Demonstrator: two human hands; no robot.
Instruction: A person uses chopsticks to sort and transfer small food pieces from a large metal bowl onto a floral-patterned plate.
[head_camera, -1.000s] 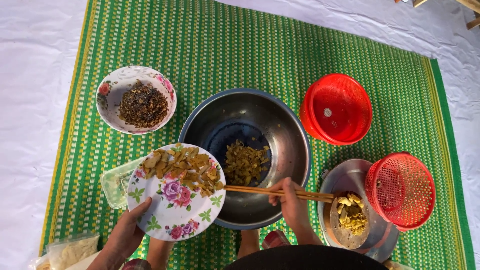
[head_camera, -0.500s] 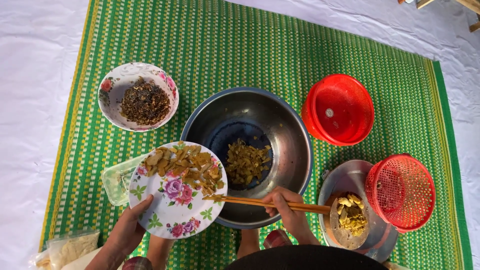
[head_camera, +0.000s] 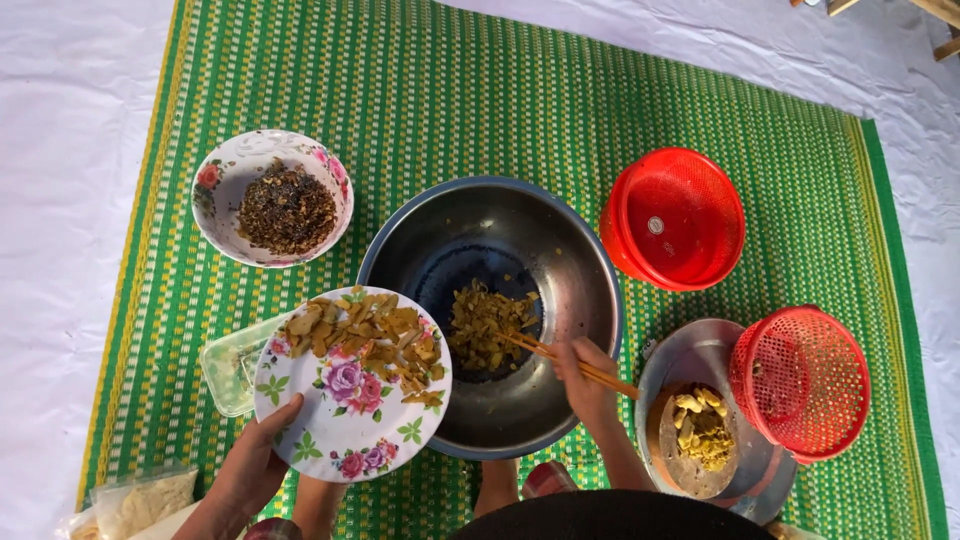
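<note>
We see a round floral plate, white with pink roses and green leaves, tilted over the rim of a large steel mixing bowl and held from below at its near left edge by the left hand. Brown-yellow dried slices lie heaped on the plate's far half. The bowl stands upright on the green woven mat, with a small heap of similar pieces at its bottom. A pair of wooden chopsticks, gripped in the right hand, reaches with its tips into that heap.
</note>
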